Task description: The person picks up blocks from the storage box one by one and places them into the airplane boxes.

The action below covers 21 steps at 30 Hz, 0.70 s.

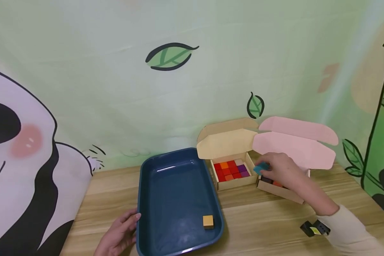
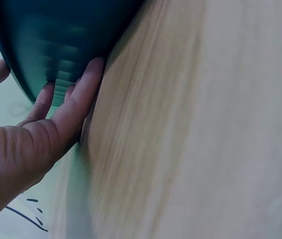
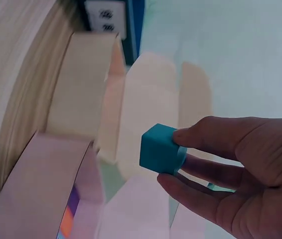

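Note:
My right hand (image 1: pixel 280 169) pinches a teal cube block (image 3: pixel 161 148) between thumb and fingertips, holding it above the near-left corner of the pink box (image 1: pixel 283 193). Inside that box, partly hidden by the hand, are dark and orange blocks. On the left, my left hand (image 1: pixel 121 231) rests against the outer side of the dark blue tray (image 1: pixel 138 199); its fairly straight fingers (image 2: pixel 73 107) touch the outer wall, with one digit at the rim. A single yellow-tan cube block (image 1: pixel 208 221) sits in the tray's near right corner.
Between tray and pink box stands an open cream box (image 1: pixel 236 184) of red, orange and purple blocks. Both boxes have their lids raised toward the printed backdrop (image 1: pixel 179 106). A small black object (image 1: pixel 315 228) with a yellow-green mark lies by the right sleeve.

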Tool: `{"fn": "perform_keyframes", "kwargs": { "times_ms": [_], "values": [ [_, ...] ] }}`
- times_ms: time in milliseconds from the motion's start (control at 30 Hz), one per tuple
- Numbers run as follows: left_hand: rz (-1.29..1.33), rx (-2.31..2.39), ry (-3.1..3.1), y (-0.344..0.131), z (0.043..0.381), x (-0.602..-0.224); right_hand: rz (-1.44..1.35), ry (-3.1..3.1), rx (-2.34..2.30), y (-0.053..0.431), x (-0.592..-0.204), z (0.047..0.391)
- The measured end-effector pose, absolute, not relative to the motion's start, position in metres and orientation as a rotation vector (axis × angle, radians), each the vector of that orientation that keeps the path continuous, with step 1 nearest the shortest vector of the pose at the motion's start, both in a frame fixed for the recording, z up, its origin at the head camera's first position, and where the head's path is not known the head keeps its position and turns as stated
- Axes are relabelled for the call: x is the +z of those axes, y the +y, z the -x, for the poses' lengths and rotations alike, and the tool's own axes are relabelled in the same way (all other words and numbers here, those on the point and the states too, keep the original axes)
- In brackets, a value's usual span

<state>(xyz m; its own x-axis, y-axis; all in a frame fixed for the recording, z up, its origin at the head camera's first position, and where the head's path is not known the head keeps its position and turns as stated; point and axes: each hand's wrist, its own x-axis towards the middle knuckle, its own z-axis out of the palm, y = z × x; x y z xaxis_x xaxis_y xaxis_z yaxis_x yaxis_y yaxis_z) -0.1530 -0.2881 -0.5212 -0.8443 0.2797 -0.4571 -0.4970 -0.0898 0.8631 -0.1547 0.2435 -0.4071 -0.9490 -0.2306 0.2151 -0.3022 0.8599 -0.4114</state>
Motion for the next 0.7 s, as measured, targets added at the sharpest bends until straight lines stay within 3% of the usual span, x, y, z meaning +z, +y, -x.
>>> {"fn": "perform_keyframes", "kwargs": {
  "times_ms": [700],
  "values": [
    [0.235, 1.983, 1.655, -0.296, 0.154, -0.523, -0.559, -3.461, 0.242, 0.294, -0.419, 0.177]
  ]
}}
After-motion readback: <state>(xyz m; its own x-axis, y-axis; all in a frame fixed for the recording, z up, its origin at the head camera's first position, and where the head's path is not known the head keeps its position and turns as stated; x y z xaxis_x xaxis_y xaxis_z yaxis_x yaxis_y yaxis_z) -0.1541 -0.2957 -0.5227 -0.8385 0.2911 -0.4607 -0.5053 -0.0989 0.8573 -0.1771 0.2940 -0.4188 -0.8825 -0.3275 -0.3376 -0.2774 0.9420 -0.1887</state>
